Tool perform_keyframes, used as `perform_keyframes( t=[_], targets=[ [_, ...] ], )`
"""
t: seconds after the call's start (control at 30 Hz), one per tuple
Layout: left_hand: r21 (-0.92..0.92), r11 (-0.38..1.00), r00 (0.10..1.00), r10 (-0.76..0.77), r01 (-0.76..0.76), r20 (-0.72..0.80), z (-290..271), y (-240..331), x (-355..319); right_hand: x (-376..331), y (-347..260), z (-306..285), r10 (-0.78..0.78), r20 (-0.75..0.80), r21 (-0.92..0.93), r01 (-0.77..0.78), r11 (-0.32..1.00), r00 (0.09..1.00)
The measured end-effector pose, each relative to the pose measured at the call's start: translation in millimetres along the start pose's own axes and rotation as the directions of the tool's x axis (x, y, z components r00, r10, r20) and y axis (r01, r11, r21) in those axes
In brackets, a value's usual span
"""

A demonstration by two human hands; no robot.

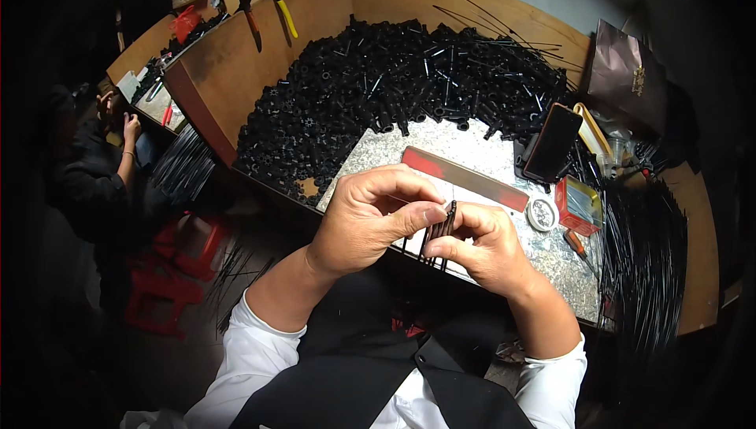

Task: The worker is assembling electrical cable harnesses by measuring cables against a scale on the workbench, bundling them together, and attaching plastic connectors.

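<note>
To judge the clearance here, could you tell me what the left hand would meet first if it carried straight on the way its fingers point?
Probably the bundle of thin black rods, which the left hand already pinches, then the right hand behind it; depth is hard to judge.

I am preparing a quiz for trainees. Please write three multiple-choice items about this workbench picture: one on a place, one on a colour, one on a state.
1. Where does the big heap of small tubes lie?
A. beyond the hands, on the bench
B. on the floor
C. in the red box

2. What colour are the thin rods being held?
A. white
B. black
C. yellow

3. How are the rods held?
A. by the left hand alone
B. lying loose on the bench
C. pinched between both hands

Answers: 1 A, the heap fills the far bench; 2 B, the bundle looks dark black; 3 C, the left hand and right hand both grip it.
</note>
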State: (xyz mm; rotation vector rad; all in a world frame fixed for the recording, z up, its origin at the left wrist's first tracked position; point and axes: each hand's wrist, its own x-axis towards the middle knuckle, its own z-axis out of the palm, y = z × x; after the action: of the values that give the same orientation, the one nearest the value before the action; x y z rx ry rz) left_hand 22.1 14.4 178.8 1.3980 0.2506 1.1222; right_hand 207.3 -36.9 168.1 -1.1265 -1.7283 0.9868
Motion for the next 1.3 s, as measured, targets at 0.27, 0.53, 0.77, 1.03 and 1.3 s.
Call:
perform_keyframes(
  t=[0.27, 0.53, 0.77, 1.03, 1.3],
  targets=[
    [0.177, 0.977, 0.988, 0.097, -0.118, 0.122, -36, -1, 10, 16, 17, 30, -0.006, -0.119, 0.326, 0.045, 0.944, 0.993],
    [0.235, 0.971, 0.969, 0.093, -0.038, -0.228, -100, -54, 47, 52, 43, 44, 0.113, -0.2, 0.47, -0.006, 0.883, 0.973],
    [0.888, -0.304, 0.923, 0.285, 0.344, -0.26, -316, -121, 66, 71, 55, 49, 0.149, -0.236, 0.497, -0.012, 0.868, 0.96],
    [0.926, -0.373, 0.974, 0.224, 0.051, 0.037, -321, -121, 74, 73, 62, 37, 0.147, -0.275, 0.511, 0.016, 0.859, 0.95],
    [0.971, -0.213, 0.969, 0.241, 0.109, -0.056, -254, -99, 68, 51, 44, 21, 0.142, -0.2, 0.536, -0.013, 0.844, 0.97]
  ],
)
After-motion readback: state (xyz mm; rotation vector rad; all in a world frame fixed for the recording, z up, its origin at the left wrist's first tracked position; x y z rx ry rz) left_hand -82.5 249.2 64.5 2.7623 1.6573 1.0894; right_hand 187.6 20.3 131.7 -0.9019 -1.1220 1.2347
